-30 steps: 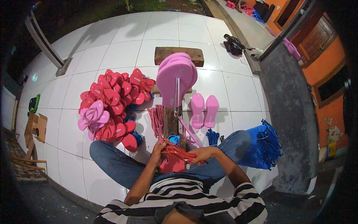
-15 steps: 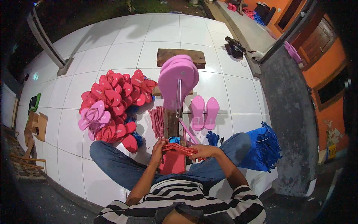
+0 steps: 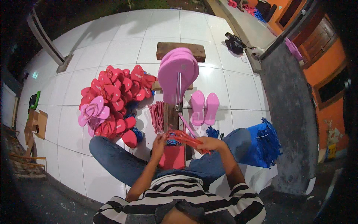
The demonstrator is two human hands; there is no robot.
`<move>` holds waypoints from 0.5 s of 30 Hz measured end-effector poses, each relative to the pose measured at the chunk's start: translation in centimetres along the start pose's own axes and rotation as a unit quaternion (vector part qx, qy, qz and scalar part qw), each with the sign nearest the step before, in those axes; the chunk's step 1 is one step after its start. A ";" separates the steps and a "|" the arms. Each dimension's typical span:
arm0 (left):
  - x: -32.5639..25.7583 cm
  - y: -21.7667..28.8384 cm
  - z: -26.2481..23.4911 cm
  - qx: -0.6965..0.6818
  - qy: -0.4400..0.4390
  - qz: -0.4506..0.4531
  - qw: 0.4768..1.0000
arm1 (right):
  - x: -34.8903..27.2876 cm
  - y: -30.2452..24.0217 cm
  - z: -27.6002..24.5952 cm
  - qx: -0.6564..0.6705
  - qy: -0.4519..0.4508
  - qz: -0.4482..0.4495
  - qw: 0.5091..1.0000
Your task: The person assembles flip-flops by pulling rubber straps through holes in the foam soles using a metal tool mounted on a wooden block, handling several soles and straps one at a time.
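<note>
A bundle of red sandal straps stretches between my two hands above the wooden bench. My right hand is closed round its right end, and loose strap ends hang below the fingers. At the other end, my left hand pinches the strap tips, partly blurred. Under the straps a blue ring-shaped thing shows in part, in front of a red pad. Beyond my hands, a stack of pink sandal soles stands on the bench with a long metal loop tool against it.
Red flip-flops lie heaped at left, some pink ones on top. Pinkish-red straps lie left of the bench, two pink soles right of it. Blue straps rest beside my right knee. A wooden block lies behind.
The red strap bundle has risen a little and tilts more, its left part now over the blue ring. My right hand has shifted slightly right and up; my left hand stays near its place.
</note>
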State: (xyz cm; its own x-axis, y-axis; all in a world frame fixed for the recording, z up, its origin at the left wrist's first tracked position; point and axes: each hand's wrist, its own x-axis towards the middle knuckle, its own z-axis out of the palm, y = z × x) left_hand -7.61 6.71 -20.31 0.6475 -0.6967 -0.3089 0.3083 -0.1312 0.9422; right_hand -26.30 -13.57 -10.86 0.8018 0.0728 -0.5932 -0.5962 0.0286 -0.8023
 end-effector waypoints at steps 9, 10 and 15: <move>1.5 1.6 -2.9 -0.201 0.300 0.043 0.931 | 8.4 -1.1 7.3 0.184 0.077 -0.089 0.976; 1.3 1.7 -3.0 -0.216 0.291 0.053 0.930 | 10.1 -1.5 8.6 0.205 0.089 -0.105 0.969; 1.1 2.2 -3.4 -0.221 0.277 0.082 0.931 | 17.9 -1.7 12.3 0.284 0.193 -0.157 0.926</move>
State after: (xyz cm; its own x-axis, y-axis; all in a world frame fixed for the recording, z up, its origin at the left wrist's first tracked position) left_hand -3.86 8.04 -18.97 0.9339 -0.1944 -0.3000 0.3506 0.3338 0.8750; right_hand -11.43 -0.08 -19.34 0.8285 -0.3869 -0.4048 -0.1699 0.5151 -0.8401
